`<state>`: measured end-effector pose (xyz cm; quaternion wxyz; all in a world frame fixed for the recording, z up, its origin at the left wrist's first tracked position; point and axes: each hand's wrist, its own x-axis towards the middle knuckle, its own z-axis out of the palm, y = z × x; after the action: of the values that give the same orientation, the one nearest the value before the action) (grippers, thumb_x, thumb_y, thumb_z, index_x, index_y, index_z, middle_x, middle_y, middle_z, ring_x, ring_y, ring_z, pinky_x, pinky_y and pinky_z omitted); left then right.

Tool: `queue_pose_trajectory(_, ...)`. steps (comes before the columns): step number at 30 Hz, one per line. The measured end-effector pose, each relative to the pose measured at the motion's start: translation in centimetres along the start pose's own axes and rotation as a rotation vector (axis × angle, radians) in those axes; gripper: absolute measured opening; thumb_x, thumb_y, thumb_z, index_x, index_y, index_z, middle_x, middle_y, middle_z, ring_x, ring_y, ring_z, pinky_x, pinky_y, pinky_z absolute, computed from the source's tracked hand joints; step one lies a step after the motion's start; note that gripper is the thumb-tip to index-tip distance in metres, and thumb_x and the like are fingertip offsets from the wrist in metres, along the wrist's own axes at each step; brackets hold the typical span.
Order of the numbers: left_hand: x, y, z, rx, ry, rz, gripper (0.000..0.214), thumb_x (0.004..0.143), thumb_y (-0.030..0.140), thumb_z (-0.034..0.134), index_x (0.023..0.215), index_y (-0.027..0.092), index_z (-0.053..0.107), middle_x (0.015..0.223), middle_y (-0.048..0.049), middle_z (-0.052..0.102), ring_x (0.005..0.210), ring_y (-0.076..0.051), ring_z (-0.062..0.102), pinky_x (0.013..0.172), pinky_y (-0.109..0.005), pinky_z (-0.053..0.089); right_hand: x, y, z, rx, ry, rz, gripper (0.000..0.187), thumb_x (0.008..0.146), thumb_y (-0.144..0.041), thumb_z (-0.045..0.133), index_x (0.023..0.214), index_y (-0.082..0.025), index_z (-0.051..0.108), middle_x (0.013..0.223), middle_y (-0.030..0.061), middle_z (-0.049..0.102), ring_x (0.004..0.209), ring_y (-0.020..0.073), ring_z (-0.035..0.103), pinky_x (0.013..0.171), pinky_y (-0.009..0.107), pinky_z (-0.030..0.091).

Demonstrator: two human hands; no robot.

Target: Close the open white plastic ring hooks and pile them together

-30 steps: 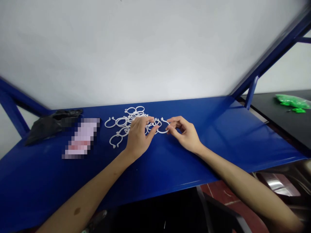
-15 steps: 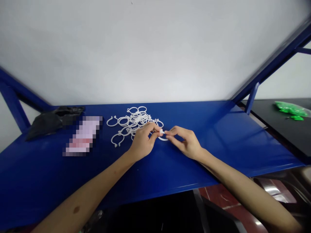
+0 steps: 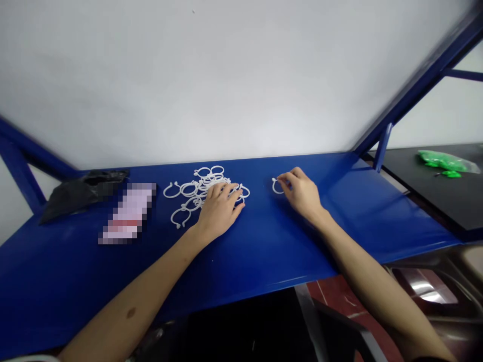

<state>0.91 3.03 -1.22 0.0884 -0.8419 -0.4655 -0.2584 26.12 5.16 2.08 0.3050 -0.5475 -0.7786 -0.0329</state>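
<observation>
Whereas the left hand (image 3: 219, 211) and right hand (image 3: 302, 192) met over one ring earlier, now the left lies open on a heap of white plastic split rings (image 3: 211, 179), and the right, well apart, pinches a single ring (image 3: 273, 184) on the blue metal worktop (image 3: 264, 251).

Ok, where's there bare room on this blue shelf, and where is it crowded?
Bare shelf lies below the blurred packet and right of the right hand. A narrow gap separates the rings from the lone ring. Crowded: under the left hand, where the rings pile.
</observation>
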Motion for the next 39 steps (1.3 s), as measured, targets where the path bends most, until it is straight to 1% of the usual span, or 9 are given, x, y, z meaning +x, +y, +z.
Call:
queue_pose_trajectory(4, 0.0, -0.7, 0.2, -0.014, 0.040, 0.013, 0.015, 0.095, 0.024, 0.060, 0.102, 0.022, 0.073, 0.121, -0.0090, 0.068, 0.117, -0.032, 0.052, 0.098, -0.052, 0.043, 0.7, 3.9, 0.2, -0.228, -0.074, 0.169, 0.021, 0.093, -0.025, 0.058, 0.110, -0.019, 0.069, 0.097, 0.0116, 0.069, 0.091, 0.0277, 0.063, 0.074, 0.038, 0.051)
queue_pose_trajectory(7, 0.2, -0.6, -0.2, -0.039, 0.088, 0.057, 0.011, 0.094, 0.020, 0.061, 0.090, 0.022, 0.072, 0.114, -0.0068, 0.071, 0.111, -0.030, 0.053, 0.095, -0.049, 0.044, 0.8, 4.9, 0.9, -0.154, -0.050, 0.151, 0.027, 0.094, -0.031, 0.059, 0.116, -0.017, 0.067, 0.101, 0.0132, 0.070, 0.099, 0.0299, 0.062, 0.087, 0.045, 0.051)
queue_pose_trajectory(9, 0.3, -0.3, -0.6, -0.047, 0.129, 0.095, 0.010, 0.093, 0.019, 0.063, 0.089, 0.022, 0.071, 0.112, -0.0061, 0.071, 0.109, -0.029, 0.054, 0.094, -0.048, 0.044, 0.7, 4.1, 1.4, 0.036, -0.062, 0.096, 0.028, 0.096, -0.037, 0.057, 0.115, -0.019, 0.068, 0.103, 0.0117, 0.071, 0.098, 0.0272, 0.063, 0.089, 0.044, 0.051)
queue_pose_trajectory(15, 0.4, 1.4, -1.5, -0.119, 0.240, 0.186, 0.012, 0.095, 0.021, 0.062, 0.087, 0.024, 0.071, 0.109, -0.0051, 0.069, 0.103, -0.024, 0.056, 0.092, -0.042, 0.046, -1.2, -1.3, 2.4, 0.681, -0.272, 0.031, 0.031, 0.096, -0.046, 0.058, 0.116, -0.022, 0.061, 0.092, 0.0039, 0.073, 0.082, 0.0180, 0.069, 0.079, 0.035, 0.056)
queue_pose_trajectory(20, 0.1, 1.8, -1.3, -0.213, 0.237, 0.122, 0.007, 0.094, 0.024, 0.064, 0.099, 0.022, 0.070, 0.113, -0.0069, 0.070, 0.105, -0.024, 0.059, 0.094, -0.042, 0.049, -1.8, -3.2, 2.6, 0.931, -0.213, 0.113, 0.021, 0.096, -0.038, 0.059, 0.108, -0.021, 0.057, 0.079, -0.0004, 0.070, 0.069, 0.0139, 0.069, 0.070, 0.030, 0.056)
queue_pose_trajectory(24, 0.3, 1.4, -1.4, -0.380, 0.286, -0.120, 0.018, 0.093, 0.025, 0.067, 0.111, 0.021, 0.067, 0.101, -0.0058, 0.074, 0.099, -0.022, 0.065, 0.089, -0.040, 0.054, -1.8, -3.4, 2.7, 0.930, -0.152, 0.119, 0.020, 0.095, -0.037, 0.063, 0.105, -0.021, 0.060, 0.081, 0.0013, 0.072, 0.069, 0.0139, 0.069, 0.068, 0.029, 0.056)
queue_pose_trajectory(29, 0.4, 1.4, -1.4, -0.613, 0.161, -0.294, 0.009, 0.092, 0.021, 0.067, 0.090, 0.026, 0.074, 0.090, 0.0004, 0.076, 0.079, -0.016, 0.070, 0.075, -0.032, 0.057, -2.4, -4.0, 2.7, 0.855, -0.196, 0.027, 0.017, 0.095, -0.036, 0.064, 0.099, -0.020, 0.065, 0.083, 0.0028, 0.074, 0.071, 0.0145, 0.070, 0.066, 0.027, 0.055)
queue_pose_trajectory(34, 0.1, 2.1, -1.2, -0.697, 0.188, -0.294, 0.015, 0.091, 0.013, 0.064, 0.082, 0.023, 0.072, 0.087, 0.0001, 0.073, 0.079, -0.014, 0.069, 0.077, -0.031, 0.057, -2.9, -4.3, 2.0, 0.800, -0.183, -0.048, 0.017, 0.095, -0.036, 0.065, 0.087, -0.020, 0.067, 0.084, 0.0032, 0.076, 0.073, 0.0158, 0.071, 0.066, 0.027, 0.055)
queue_pose_trajectory(39, 0.1, 2.3, -1.5, -0.623, 0.193, -0.194, 0.013, 0.092, 0.013, 0.062, 0.088, 0.021, 0.070, 0.087, -0.0013, 0.071, 0.081, -0.015, 0.068, 0.076, -0.031, 0.056, -2.9, -4.3, 1.6, 0.758, -0.191, -0.148, 0.017, 0.098, -0.034, 0.060, 0.090, -0.021, 0.068, 0.092, 0.0050, 0.077, 0.082, 0.0176, 0.073, 0.073, 0.030, 0.057)
